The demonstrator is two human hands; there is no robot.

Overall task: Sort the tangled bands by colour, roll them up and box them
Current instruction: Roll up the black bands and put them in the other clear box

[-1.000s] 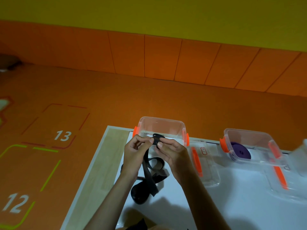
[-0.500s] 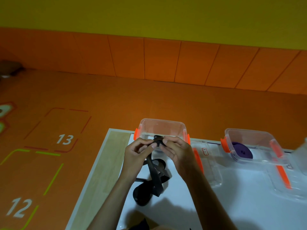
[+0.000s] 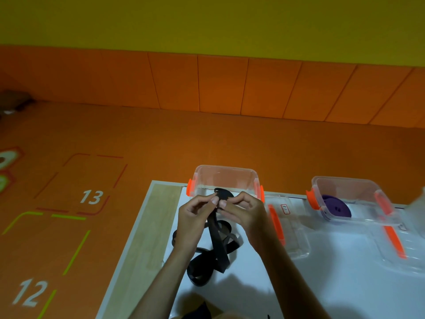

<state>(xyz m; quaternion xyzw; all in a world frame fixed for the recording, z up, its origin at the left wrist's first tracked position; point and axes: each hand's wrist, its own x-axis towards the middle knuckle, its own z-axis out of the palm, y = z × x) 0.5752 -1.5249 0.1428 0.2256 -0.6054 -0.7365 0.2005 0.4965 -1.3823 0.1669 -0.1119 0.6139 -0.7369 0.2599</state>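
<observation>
A black band (image 3: 217,246) hangs in loose loops from both my hands down onto the white table (image 3: 310,286). My left hand (image 3: 195,217) and my right hand (image 3: 243,211) pinch its upper end, where a small rolled part (image 3: 222,195) has formed. Just behind my hands stands a clear box with orange clips (image 3: 226,179), with nothing visible in it. A second clear box (image 3: 351,199) to the right holds a rolled purple band (image 3: 337,207).
Two clear lids with orange strips lie on the table, one (image 3: 288,229) right of my right hand, one (image 3: 395,245) in front of the purple band's box. A dark item (image 3: 200,310) pokes in at the bottom edge. The table's wooden left border (image 3: 147,226) meets the orange floor.
The hands have stayed in front of the near box and kept turning the band's top end. The hanging loops have shifted slightly and the roll looks a little bigger.
</observation>
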